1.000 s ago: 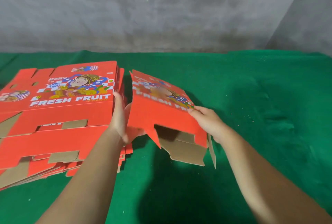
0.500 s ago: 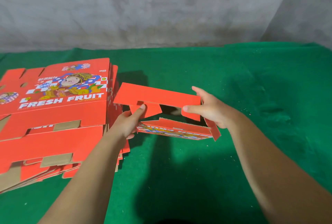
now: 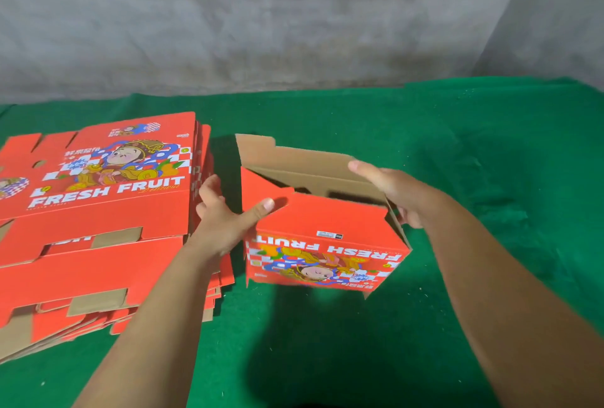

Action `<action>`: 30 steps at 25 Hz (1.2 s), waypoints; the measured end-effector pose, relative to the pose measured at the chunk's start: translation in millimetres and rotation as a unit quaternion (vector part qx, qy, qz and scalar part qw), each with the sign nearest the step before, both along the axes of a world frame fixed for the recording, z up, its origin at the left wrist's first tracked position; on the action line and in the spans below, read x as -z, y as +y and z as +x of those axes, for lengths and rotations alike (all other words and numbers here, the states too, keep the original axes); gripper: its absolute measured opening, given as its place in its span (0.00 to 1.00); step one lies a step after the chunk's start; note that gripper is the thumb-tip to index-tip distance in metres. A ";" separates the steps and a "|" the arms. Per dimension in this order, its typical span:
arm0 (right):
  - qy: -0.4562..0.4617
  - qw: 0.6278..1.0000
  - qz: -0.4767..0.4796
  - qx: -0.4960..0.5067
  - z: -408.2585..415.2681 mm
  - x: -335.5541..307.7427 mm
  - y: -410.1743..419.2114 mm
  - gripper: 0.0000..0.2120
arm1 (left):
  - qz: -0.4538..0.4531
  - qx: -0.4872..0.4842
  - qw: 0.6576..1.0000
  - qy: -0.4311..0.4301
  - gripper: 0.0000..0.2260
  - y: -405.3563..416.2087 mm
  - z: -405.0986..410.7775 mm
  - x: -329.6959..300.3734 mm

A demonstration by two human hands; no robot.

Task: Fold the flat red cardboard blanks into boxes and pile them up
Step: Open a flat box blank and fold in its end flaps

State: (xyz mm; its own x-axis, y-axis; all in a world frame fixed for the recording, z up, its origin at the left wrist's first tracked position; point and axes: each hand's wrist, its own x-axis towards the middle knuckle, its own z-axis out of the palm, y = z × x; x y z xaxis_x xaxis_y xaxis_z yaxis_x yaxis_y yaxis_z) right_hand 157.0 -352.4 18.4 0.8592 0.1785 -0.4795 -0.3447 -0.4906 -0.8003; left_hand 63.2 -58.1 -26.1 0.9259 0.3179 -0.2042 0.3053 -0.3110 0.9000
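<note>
Hands are flanking the half-opened red cardboard box (image 3: 323,237) sitting upside down just right of the stack of flat red cardboard blanks (image 3: 98,211): left hand (image 3: 225,221) thumb-pressing its left flap with an open grip, right hand (image 3: 397,192) lying flat-fingered along its right end.

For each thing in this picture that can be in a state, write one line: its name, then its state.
Box: opened up, print upside down, flaps unfolded.
Stack of blanks: flat, unfolded.
Left hand: thumb pressing a red flap.
Right hand: fingers straight, on the box's right end.
</note>
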 end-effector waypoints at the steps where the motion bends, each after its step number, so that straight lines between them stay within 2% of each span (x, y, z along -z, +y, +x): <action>1: -0.005 0.999 0.015 0.044 2.2 2.5 -1.5 0.39 | 0.012 0.037 0.999 0.019 0.68 2.4 0.6 1.0; 2: -0.016 0.996 0.035 0.079 5.3 5.2 -2.8 0.34 | 0.029 0.064 0.997 0.023 0.70 3.8 0.7 1.6; 4: -0.043 0.988 0.100 0.113 7.5 10.8 -3.4 0.24 | 0.043 0.086 0.995 -0.014 0.68 4.2 2.3 6.7; 5: -0.061 0.983 0.118 0.126 6.0 12.9 -1.4 0.21 | 0.021 0.086 0.995 -0.047 0.64 2.5 3.5 9.5; 7: -0.129 0.974 0.107 0.150 2.1 15.3 4.2 0.17 | -0.082 0.070 0.990 -0.091 0.58 -2.6 6.3 17.5; 9: -0.251 0.949 0.067 0.180 -4.4 13.5 12.7 0.18 | -0.116 0.063 0.986 -0.099 0.55 -3.3 9.3 22.5; 11: -0.419 0.874 0.052 0.242 -13.4 6.5 18.8 0.11 | -0.052 0.030 0.993 -0.102 0.51 -3.1 12.2 22.6; 12: -0.502 0.824 0.050 0.260 -20.0 3.1 21.0 0.07 | 0.013 -0.006 0.995 -0.101 0.43 -2.4 15.7 22.0; 13: -0.563 0.783 0.040 0.262 -28.9 0.5 24.2 0.05 | 0.074 -0.042 0.991 -0.102 0.31 -2.4 18.8 20.7; 14: -0.603 0.757 0.026 0.249 -39.7 1.0 28.9 0.04 | 0.107 -0.071 0.986 -0.109 0.18 -4.0 20.8 19.9; 15: -0.630 0.744 0.000 0.224 -51.8 5.4 34.4 0.04 | 0.103 -0.088 0.984 -0.119 0.12 -7.3 21.3 19.3; 16: -0.645 0.737 -0.040 0.198 -64.7 12.6 41.8 0.05 | 0.080 -0.111 0.982 -0.132 0.13 -11.4 21.3 20.9; 18: -0.622 0.753 -0.126 0.174 -87.8 27.8 59.6 0.13 | 0.028 -0.196 0.967 -0.160 0.12 -22.9 17.9 21.6; 21: -0.476 0.848 -0.117 0.202 -107.6 40.0 82.5 0.33 | -0.001 -0.309 0.931 -0.194 0.10 -52.9 4.9 19.2; 23: -0.357 0.920 -0.097 0.128 -110.4 49.4 87.7 0.43 | -0.071 -0.323 0.922 -0.200 0.08 -78.9 -2.8 16.0; 25: -0.260 0.963 -0.049 0.057 -107.5 57.7 86.5 0.45 | -0.136 -0.271 0.934 -0.190 0.07 -103.5 -11.8 17.5; 28: -0.226 0.970 -0.030 0.082 -89.2 51.9 69.1 0.43 | -0.121 -0.133 0.964 -0.194 0.08 -124.8 -25.8 22.5; 30: -0.196 0.977 -0.040 0.074 -72.6 41.2 53.3 0.43 | -0.119 -0.047 0.972 -0.195 0.06 -131.6 -30.0 20.0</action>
